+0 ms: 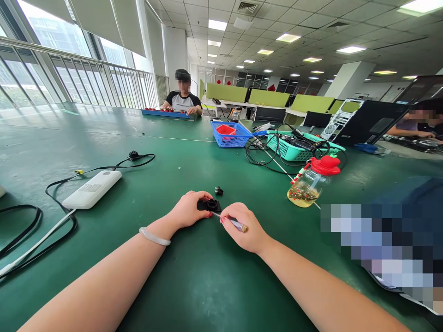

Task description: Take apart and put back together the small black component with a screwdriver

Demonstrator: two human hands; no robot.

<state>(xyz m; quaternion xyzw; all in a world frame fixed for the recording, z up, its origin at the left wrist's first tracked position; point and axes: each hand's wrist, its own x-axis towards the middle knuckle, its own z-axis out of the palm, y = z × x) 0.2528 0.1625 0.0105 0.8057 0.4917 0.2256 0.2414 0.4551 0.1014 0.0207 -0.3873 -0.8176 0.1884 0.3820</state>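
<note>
Your left hand (pixel 189 210) sits just below the centre of the frame. Its fingers are closed around the small black part (pixel 209 204) and press it on the green table (pixel 207 286). The fingers cover the left side of the part, so its full shape is hard to make out; you see only a round opening on its top. Your right hand (pixel 244 227), just to the right, is pinched together on a thin tool (pixel 235 224) with a clear handle. The tool meets the part at its lower right edge, but the tip is too small to tell its kind. A second small black piece (pixel 218 190) lies a little above the part, apart from both hands, and its details are not readable.

The lower right of the frame is blurred into blocks, and what lies there cannot be told. The black cable (pixel 20 235) is cut off by the left edge.

Open green surface runs from your hands down to the lower edge, and to the left as far as the white power bank (pixel 92 189). The jar with the red lid (pixel 313 182) stands near, at the middle right. The blue basket (pixel 230 134) and the green basket (pixel 294 148) are well apart from you, in the upper middle.
</note>
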